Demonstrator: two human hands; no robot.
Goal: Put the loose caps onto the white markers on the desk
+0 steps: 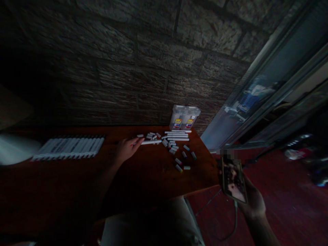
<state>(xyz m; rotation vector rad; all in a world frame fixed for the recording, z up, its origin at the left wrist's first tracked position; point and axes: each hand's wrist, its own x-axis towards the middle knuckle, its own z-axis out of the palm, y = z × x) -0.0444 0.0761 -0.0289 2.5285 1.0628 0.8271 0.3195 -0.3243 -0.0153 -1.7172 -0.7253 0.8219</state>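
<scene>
My left hand (126,148) reaches across the dark red table (77,181) and its fingers pinch the end of a white marker (151,141) lying there. Around that marker are several loose marker caps (179,160) and a few more white marker bodies (178,136). My right hand (252,198) is off the table to the right, holding a lit phone (233,179) upright with a cable hanging below it.
A neat row of white markers (69,147) lies at the table's left. Two clear plastic marker boxes (184,118) stand against the brick wall at the back. A glass door (256,95) is to the right, red floor beneath.
</scene>
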